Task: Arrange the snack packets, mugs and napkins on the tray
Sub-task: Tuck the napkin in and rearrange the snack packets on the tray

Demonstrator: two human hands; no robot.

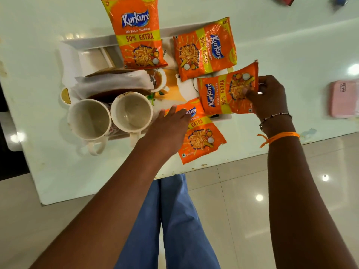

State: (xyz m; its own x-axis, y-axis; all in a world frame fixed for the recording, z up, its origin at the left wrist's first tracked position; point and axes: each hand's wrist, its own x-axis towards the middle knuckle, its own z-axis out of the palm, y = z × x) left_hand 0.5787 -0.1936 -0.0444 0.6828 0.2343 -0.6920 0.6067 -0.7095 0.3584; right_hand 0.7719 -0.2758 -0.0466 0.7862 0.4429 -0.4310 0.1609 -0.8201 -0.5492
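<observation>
A white printed tray (91,42) lies on the table. Two empty white mugs (90,119) (132,111) stand at its near left, with folded white napkins (114,82) behind them. Several orange snack packets are in view: one tall at the tray's far edge (136,32), one lying at the far right (204,49). My right hand (269,96) grips a third packet (223,96) by its right end, over the tray's right side. My left hand (171,123) presses flat on the top of a fourth packet (202,140), which hangs over the tray's near edge onto the table.
The pale green table (291,45) ends just before my legs; its near edge runs diagonally. A pink box (343,98) sits at the right edge. Small red and blue items (285,0) lie at the far right. Tiled floor lies below.
</observation>
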